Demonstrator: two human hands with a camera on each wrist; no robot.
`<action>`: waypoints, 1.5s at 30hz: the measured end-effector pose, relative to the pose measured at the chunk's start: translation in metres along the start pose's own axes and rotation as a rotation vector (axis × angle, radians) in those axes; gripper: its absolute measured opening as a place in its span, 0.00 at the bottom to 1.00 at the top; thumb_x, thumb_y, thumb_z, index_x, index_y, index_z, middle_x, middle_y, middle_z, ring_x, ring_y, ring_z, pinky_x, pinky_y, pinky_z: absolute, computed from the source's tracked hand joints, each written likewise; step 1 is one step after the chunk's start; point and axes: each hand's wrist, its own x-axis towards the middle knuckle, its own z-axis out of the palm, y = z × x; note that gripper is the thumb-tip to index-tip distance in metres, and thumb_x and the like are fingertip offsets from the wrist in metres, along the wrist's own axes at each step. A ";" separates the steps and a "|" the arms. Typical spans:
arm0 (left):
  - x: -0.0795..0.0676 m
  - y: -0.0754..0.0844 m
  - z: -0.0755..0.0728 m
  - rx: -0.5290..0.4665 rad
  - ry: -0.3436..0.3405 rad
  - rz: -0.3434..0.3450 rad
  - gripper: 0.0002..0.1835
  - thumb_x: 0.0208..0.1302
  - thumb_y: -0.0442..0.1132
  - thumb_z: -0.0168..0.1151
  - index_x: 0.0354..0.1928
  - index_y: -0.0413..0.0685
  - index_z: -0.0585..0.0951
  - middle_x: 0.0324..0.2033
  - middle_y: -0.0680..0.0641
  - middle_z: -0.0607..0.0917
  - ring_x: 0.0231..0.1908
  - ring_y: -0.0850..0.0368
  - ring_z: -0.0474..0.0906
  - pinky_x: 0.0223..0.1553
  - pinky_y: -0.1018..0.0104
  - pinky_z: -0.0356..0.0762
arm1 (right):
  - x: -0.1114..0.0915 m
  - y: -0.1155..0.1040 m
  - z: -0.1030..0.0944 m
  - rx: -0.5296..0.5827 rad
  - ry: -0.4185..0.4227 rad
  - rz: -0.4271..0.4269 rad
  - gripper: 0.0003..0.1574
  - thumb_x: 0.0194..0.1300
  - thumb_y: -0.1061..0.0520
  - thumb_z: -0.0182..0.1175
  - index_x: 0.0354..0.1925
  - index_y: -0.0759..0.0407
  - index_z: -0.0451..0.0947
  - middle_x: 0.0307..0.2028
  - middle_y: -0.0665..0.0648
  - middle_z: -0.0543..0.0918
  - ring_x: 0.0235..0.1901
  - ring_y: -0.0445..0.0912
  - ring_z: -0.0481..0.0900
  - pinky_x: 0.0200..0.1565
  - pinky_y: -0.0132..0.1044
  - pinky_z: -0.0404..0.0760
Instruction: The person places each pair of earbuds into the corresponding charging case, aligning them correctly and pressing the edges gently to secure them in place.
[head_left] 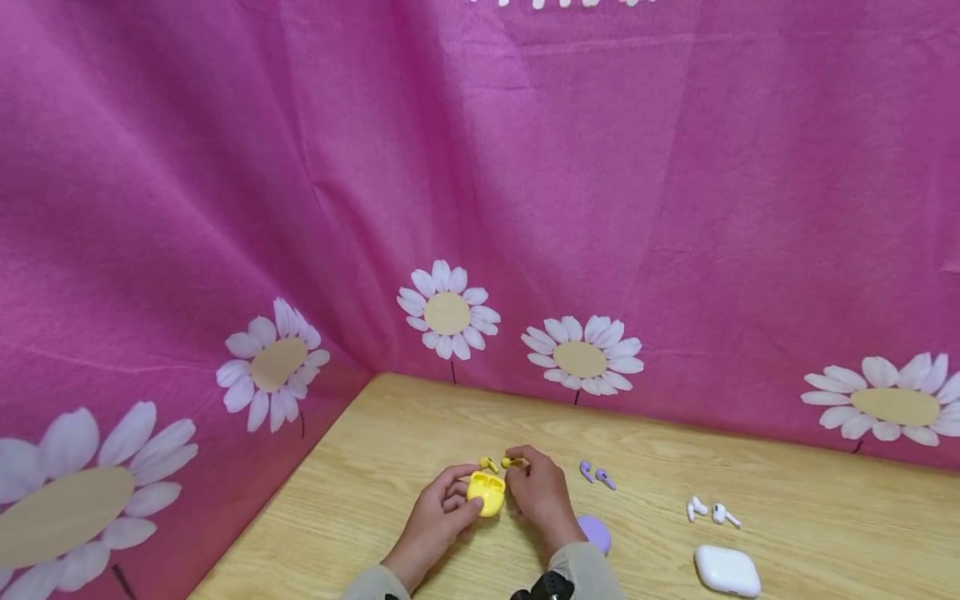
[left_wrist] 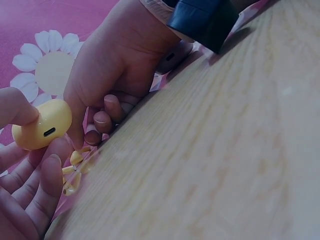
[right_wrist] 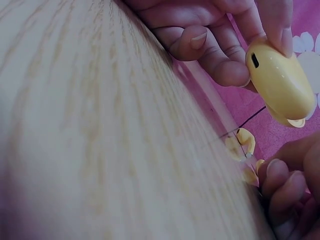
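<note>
My left hand [head_left: 438, 517] holds a yellow earbud case [head_left: 486, 495] between thumb and fingers, raised off the table. Two slots show in the case in the head view, and its charging port [left_wrist: 49, 132] faces the left wrist camera. Just beyond the case, a yellow earbud [head_left: 488, 464] lies on the wood. My right hand [head_left: 542, 492] reaches down beside the case, its thumb and index finger at a second yellow earbud [head_left: 510, 462], which they appear to pinch. The fingers partly cover that earbud.
Purple earbuds [head_left: 605, 479] lie right of my right hand, and a purple case [head_left: 595, 533] is partly hidden by that wrist. Farther right are white earbuds [head_left: 725, 515] and a white case [head_left: 727, 571]. A pink flowered cloth [head_left: 600, 208] hangs behind the wooden table [head_left: 330, 500].
</note>
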 end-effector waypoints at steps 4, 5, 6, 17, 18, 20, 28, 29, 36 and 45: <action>0.001 -0.001 0.001 0.002 0.003 -0.003 0.28 0.61 0.34 0.64 0.64 0.39 0.70 0.36 0.49 0.80 0.31 0.57 0.78 0.27 0.67 0.77 | 0.000 0.000 0.000 0.012 0.020 0.016 0.18 0.55 0.65 0.55 0.46 0.62 0.79 0.19 0.53 0.73 0.07 0.38 0.68 0.13 0.29 0.68; 0.001 -0.001 0.001 0.002 0.003 -0.002 0.28 0.61 0.34 0.64 0.64 0.39 0.70 0.36 0.50 0.80 0.31 0.57 0.78 0.27 0.67 0.77 | 0.000 0.000 0.000 0.017 0.020 0.024 0.17 0.55 0.65 0.55 0.45 0.62 0.79 0.19 0.53 0.73 0.07 0.38 0.68 0.12 0.29 0.68; 0.001 0.000 0.001 0.002 0.003 -0.002 0.28 0.61 0.34 0.64 0.64 0.39 0.70 0.36 0.50 0.80 0.31 0.57 0.78 0.27 0.67 0.77 | 0.000 0.000 0.000 0.023 0.017 0.033 0.16 0.54 0.65 0.55 0.44 0.62 0.79 0.18 0.53 0.73 0.07 0.38 0.68 0.12 0.29 0.68; -0.005 0.006 0.004 -0.004 -0.003 0.030 0.28 0.61 0.35 0.65 0.63 0.39 0.70 0.36 0.49 0.80 0.31 0.58 0.78 0.27 0.69 0.77 | -0.001 0.001 -0.001 -0.006 0.033 0.019 0.11 0.54 0.68 0.58 0.38 0.62 0.78 0.17 0.52 0.73 0.07 0.38 0.68 0.13 0.30 0.69; -0.005 0.006 0.005 -0.003 -0.003 0.034 0.28 0.61 0.35 0.65 0.63 0.39 0.70 0.36 0.49 0.80 0.31 0.58 0.78 0.27 0.69 0.77 | -0.001 0.001 -0.001 -0.010 0.035 0.021 0.11 0.54 0.68 0.58 0.38 0.62 0.78 0.18 0.52 0.73 0.07 0.38 0.69 0.13 0.30 0.69; -0.005 0.006 0.005 -0.005 -0.004 0.040 0.28 0.61 0.34 0.65 0.63 0.38 0.70 0.36 0.49 0.80 0.31 0.59 0.78 0.27 0.70 0.77 | -0.002 0.000 -0.001 -0.012 0.032 0.028 0.09 0.54 0.68 0.58 0.37 0.63 0.77 0.18 0.53 0.74 0.08 0.38 0.69 0.14 0.30 0.69; -0.005 0.006 0.004 -0.003 -0.005 0.046 0.27 0.61 0.35 0.64 0.63 0.38 0.70 0.36 0.49 0.80 0.30 0.59 0.78 0.27 0.70 0.77 | -0.002 -0.001 -0.001 -0.027 0.041 0.022 0.08 0.55 0.67 0.62 0.36 0.64 0.78 0.18 0.53 0.73 0.08 0.38 0.70 0.13 0.29 0.70; -0.004 0.006 0.004 -0.002 -0.003 0.043 0.27 0.61 0.35 0.64 0.63 0.38 0.70 0.36 0.49 0.80 0.30 0.59 0.78 0.27 0.70 0.77 | -0.002 -0.001 0.000 -0.029 0.040 0.016 0.08 0.55 0.66 0.62 0.36 0.65 0.78 0.18 0.52 0.73 0.08 0.38 0.70 0.13 0.29 0.70; -0.004 0.005 0.003 -0.010 -0.010 0.026 0.28 0.62 0.35 0.65 0.63 0.40 0.70 0.36 0.49 0.80 0.31 0.59 0.78 0.27 0.69 0.77 | -0.004 -0.001 0.000 -0.033 0.045 0.012 0.07 0.56 0.63 0.65 0.35 0.63 0.79 0.18 0.52 0.72 0.10 0.39 0.70 0.15 0.30 0.70; -0.005 0.004 -0.001 0.005 -0.009 0.024 0.27 0.62 0.37 0.65 0.63 0.42 0.71 0.38 0.47 0.81 0.32 0.56 0.79 0.28 0.69 0.77 | -0.004 0.003 0.006 0.058 0.116 -0.064 0.08 0.55 0.58 0.70 0.35 0.57 0.82 0.18 0.49 0.72 0.18 0.40 0.67 0.20 0.29 0.66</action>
